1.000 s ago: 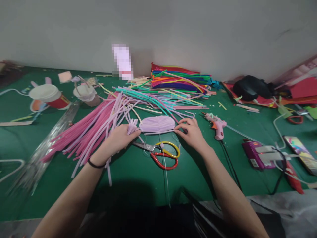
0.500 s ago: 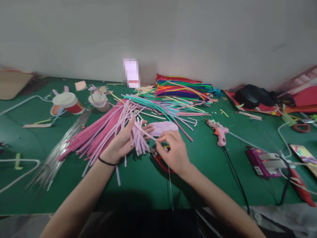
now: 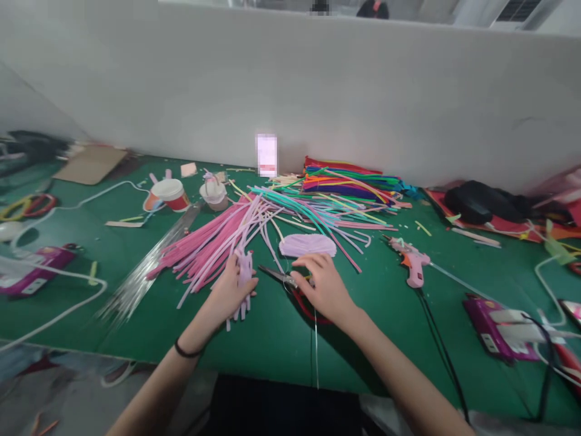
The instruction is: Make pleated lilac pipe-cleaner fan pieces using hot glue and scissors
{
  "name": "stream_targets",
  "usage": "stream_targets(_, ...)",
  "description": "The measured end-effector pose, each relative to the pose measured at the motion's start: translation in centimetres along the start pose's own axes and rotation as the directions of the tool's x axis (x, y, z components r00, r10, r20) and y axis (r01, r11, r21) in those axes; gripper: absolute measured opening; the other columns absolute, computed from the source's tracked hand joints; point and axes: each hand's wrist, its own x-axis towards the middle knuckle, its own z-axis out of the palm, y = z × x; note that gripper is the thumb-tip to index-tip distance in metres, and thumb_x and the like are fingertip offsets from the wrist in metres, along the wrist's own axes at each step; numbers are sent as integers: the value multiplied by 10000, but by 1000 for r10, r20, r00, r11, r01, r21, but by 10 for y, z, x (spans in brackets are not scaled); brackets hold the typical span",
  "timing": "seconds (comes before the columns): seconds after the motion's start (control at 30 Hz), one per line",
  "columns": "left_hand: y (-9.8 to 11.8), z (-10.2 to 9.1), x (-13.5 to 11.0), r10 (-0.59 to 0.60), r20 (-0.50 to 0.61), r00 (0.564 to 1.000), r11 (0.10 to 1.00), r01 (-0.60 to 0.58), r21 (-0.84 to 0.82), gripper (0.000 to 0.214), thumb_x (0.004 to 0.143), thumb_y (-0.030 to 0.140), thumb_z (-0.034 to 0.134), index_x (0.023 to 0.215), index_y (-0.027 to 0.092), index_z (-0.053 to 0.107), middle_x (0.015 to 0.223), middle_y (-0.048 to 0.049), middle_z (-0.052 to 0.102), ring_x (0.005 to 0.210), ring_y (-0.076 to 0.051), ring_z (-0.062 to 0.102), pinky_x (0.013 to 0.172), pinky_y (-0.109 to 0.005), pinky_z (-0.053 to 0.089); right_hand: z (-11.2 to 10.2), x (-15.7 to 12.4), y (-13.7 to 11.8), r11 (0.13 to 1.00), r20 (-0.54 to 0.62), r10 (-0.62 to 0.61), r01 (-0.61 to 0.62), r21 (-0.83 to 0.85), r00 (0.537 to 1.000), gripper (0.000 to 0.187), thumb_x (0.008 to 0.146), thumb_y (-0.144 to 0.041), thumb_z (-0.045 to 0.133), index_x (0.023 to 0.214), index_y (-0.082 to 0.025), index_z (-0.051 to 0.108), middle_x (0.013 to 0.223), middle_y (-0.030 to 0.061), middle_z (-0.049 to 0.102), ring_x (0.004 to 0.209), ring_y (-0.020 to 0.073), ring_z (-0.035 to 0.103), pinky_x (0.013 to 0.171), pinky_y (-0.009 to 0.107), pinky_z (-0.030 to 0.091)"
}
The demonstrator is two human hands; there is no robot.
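My left hand (image 3: 232,289) is closed around a small bunch of lilac pipe cleaners (image 3: 246,269), whose ends stick out above and below the fingers. My right hand (image 3: 325,289) hovers at the scissors (image 3: 278,275), thumb and fingers apart and curved over the handles. The scissors lie with their blades pointing left and a red handle partly hidden under the hand. A thin pale wire (image 3: 316,351) runs from beneath my right hand toward the table's front edge. Just beyond sits a flat bundle of lilac pipe cleaners (image 3: 308,245).
Pink and lilac pipe cleaners (image 3: 204,242) fan out behind my left hand, with multicoloured bundles (image 3: 349,178) at the wall. A pink glue gun (image 3: 411,260) lies right, near a purple power strip (image 3: 490,327). Clear-wrapped wires (image 3: 145,272) and a lidded cup (image 3: 170,194) are left.
My right hand has let go of a lilac strand and come over the scissors. My left hand has lowered and closed round the lilac bunch. The view has tilted up and shifted left.
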Motion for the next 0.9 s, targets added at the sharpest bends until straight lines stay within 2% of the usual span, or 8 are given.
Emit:
stream_targets(0.1, -6, 2, 8, 147, -48, 988, 970, -134, 202, 797, 754, 341, 650, 1443, 187, 280, 1154, -130, 616, 914, -238, 677, 716, -366, 591, 11, -5, 1, 994, 81, -49, 57, -97, 996, 367, 910, -475, 601, 1179, -230, 647, 1213, 94, 623, 1144, 293, 480, 970, 461, 412)
stream_targets(0.23, 1, -7, 15, 286, -32, 958, 826, -229, 515, 733, 799, 369, 602, 1457, 184, 334, 1220, -143, 600, 1024, -270, 639, 815, -399, 554, 15, -12, 2, 983, 106, -60, 77, -168, 993, 438, 862, -483, 665, 1230, -250, 629, 1234, 108, 608, 1130, 312, 476, 905, 467, 425)
stream_targets(0.37, 16, -18, 16, 392, -24, 920, 643, -255, 722, 486, 889, 429, 505, 1297, 166, 537, 1115, -130, 636, 1043, -290, 610, 912, -422, 494, 15, -12, 6, 985, 59, -40, 50, -165, 997, 398, 884, -468, 641, 1208, -236, 638, 1178, 113, 637, 1069, 302, 500, 848, 447, 433)
stream_targets(0.47, 23, -22, 23, 462, -67, 884, 492, -193, 849, 370, 927, 407, 440, 1148, 175, 624, 1096, -143, 639, 1083, -311, 582, 936, -414, 458, 16, -10, 10, 988, 10, 1, 0, -157, 1000, 327, 908, -406, 621, 1184, -233, 643, 1155, 102, 648, 1051, 290, 506, 855, 441, 432)
stream_targets(0.57, 27, -24, 34, 401, -31, 915, 394, -142, 908, 286, 930, 346, 411, 950, 178, 642, 978, -138, 667, 989, -305, 609, 852, -378, 463, 17, -10, 13, 988, -20, 46, -49, -146, 999, 314, 896, -395, 641, 1162, -228, 650, 1159, 97, 648, 1056, 289, 503, 880, 451, 433)
stream_targets(0.67, 34, -30, 38, 357, -38, 933, 419, -123, 900, 259, 932, 325, 388, 845, 192, 593, 881, -114, 688, 884, -282, 635, 755, -343, 450, 14, -10, 14, 993, -35, 36, -40, -113, 999, 327, 893, -404, 644, 1164, -221, 654, 1167, 99, 647, 1072, 289, 501, 908, 460, 430)
stream_targets(0.8, 50, -39, 22, 395, -138, 908, 576, -129, 807, 268, 939, 374, 381, 885, 193, 570, 862, -78, 700, 765, -239, 646, 679, -304, 426, 7, -8, 10, 998, -115, 56, -50, 47, 992, 248, 920, -348, 608, 1115, -211, 676, 1137, 94, 661, 1076, 262, 523, 947, 440, 430)
stream_targets(0.9, 64, -27, 0, 372, -17, 928, 704, -270, 657, 289, 934, 455, 434, 924, 211, 589, 830, -25, 697, 688, -197, 625, 647, -273, 420, 3, -5, 3, 935, -122, 163, -114, 337, 979, 254, 898, -371, 628, 1097, -222, 679, 1019, 62, 690, 932, 208, 586, 844, 364, 486)
